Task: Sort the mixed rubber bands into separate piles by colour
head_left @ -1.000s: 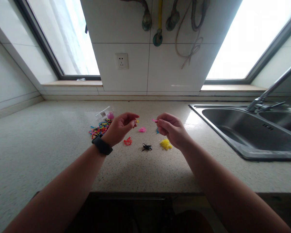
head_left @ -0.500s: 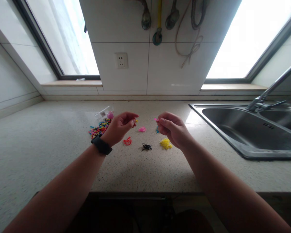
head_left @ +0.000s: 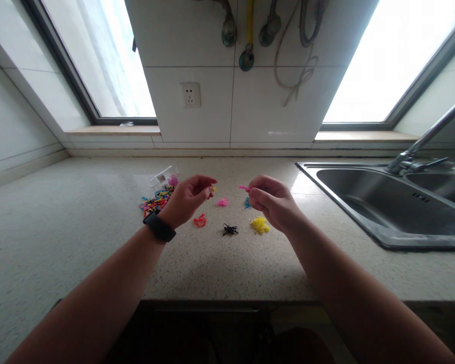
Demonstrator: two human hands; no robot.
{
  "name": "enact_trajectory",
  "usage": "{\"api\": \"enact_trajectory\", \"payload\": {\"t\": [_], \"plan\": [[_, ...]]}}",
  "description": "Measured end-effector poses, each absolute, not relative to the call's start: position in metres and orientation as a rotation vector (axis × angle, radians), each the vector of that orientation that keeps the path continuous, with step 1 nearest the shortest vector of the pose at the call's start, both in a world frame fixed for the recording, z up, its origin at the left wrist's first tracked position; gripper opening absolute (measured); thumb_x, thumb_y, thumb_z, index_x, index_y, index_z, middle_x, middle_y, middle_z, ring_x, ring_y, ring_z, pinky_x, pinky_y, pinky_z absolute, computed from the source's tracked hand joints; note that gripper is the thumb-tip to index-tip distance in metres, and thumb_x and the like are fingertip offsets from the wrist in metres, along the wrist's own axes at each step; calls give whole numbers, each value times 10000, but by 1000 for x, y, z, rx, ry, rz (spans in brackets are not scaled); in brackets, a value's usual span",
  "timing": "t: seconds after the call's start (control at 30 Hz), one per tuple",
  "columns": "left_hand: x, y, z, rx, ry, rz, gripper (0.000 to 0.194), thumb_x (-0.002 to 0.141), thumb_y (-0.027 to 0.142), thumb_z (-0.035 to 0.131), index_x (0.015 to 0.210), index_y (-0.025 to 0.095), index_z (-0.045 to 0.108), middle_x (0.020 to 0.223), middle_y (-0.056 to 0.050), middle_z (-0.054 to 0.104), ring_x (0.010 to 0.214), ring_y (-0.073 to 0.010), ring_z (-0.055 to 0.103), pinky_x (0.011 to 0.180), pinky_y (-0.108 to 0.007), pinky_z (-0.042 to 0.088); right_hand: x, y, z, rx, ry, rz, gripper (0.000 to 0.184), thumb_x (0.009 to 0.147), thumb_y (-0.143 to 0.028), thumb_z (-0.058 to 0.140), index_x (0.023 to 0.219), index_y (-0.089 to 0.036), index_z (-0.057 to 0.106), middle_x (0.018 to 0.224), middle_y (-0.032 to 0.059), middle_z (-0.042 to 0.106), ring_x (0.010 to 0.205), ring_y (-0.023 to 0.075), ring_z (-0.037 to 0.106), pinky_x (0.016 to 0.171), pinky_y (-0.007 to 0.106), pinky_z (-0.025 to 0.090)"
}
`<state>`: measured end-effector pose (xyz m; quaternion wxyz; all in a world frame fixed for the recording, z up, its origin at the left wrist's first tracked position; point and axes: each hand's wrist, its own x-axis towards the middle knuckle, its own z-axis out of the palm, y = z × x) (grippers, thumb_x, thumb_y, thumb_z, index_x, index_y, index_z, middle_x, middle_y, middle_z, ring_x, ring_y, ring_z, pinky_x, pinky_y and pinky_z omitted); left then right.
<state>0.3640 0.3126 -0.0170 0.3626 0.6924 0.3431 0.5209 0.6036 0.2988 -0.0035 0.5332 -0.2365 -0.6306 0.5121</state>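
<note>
Now baring more pink band (head_left: 244,188), likely handier, pinched in right hand (head_left: 273,203) right of pink pile (head_left: 222,202); left of that, pinching yellow piece (head_left: 214,189) in left hand (head_left: 186,200).

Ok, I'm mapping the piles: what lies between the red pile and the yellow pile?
In the head view, the black pile lies between the red pile and the yellow pile.

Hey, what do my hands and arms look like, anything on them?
Your left hand and right hand are ungloved, and no sleeves show. A dark, watch-like band with a squarish face circles the left wrist; the right wrist shows nothing worn.
</note>
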Motion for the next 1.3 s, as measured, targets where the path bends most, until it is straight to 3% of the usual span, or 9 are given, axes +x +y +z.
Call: {"api": "enact_trajectory", "payload": {"t": [0.23, 0.4, 0.73, 1.3], "plan": [[364, 312, -17, 1773, 884, 1348, 179, 895, 175, 634, 1066, 155, 683, 850, -33, 693, 752, -100, 643, 718, -226, 542, 604, 301, -7, -480, -1519, 1229, 113, 835, -290, 766, 815, -210, 689, 609, -52, 495, 521, 73, 348, 470, 273, 208], [363, 313, -17, 1787, 888, 1353, 187, 899, 172, 630, 1077, 156, 685, 856, -34, 694, 758, -102, 639, 725, -232, 539, 603, 301, -7, -572, -1602, 1100, 120, 834, -309, 748, 817, -209, 685, 645, -39, 529, 543, 84, 380, 481, 271, 257], [363, 314, -17, 1777, 904, 1387, 177, 893, 174, 634, 1060, 145, 685, 812, -24, 679, 742, -102, 623, 710, -231, 517, 598, 330, -29, -1182, -2046, 184, 87, 867, -274, 666, 856, -225, 738, 690, -3, 658, 679, 152, 532, 662, 302, 379], [371, 313, -17, 1726, 866, 1337, 183, 858, 213, 672, 1026, 141, 684, 849, -34, 694, 739, -109, 639, 726, -260, 539, 589, 354, -37, -1399, -2364, -35, 112, 862, -319, 700, 868, -267, 799, 840, 42, 751, 840, 231, 593, 764, 346, 411]]}}
